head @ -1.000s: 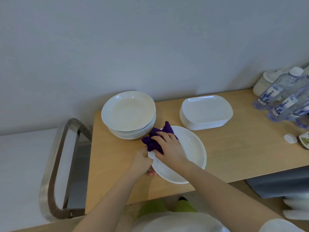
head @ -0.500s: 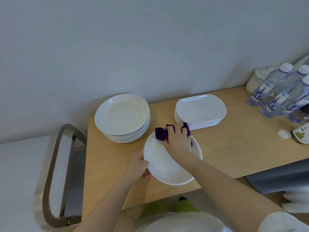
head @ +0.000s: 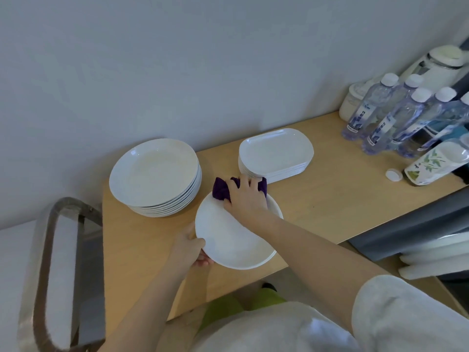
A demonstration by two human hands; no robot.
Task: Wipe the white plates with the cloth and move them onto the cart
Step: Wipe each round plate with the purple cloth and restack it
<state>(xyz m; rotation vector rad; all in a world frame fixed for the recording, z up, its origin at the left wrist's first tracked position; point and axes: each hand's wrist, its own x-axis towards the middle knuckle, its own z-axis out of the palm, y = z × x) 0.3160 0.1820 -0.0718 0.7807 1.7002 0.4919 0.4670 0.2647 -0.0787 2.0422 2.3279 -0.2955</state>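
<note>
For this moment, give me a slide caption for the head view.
Left hand grips a white plate while right hand presses a purple cloth on it.

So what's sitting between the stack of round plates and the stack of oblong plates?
In the head view, bare wooden table at the back; nearer the person, the purple cloth under the right hand on the held plate.

You have one view only: head-worn, wide-angle, looking forward and steeply down over your own forearms. It faces the wall [head: 177,59] across the wooden table [head: 330,199], close in. The cart handle [head: 45,250] sits at lower left, bottles [head: 380,118] at the right edge, bent by the lens.
</note>
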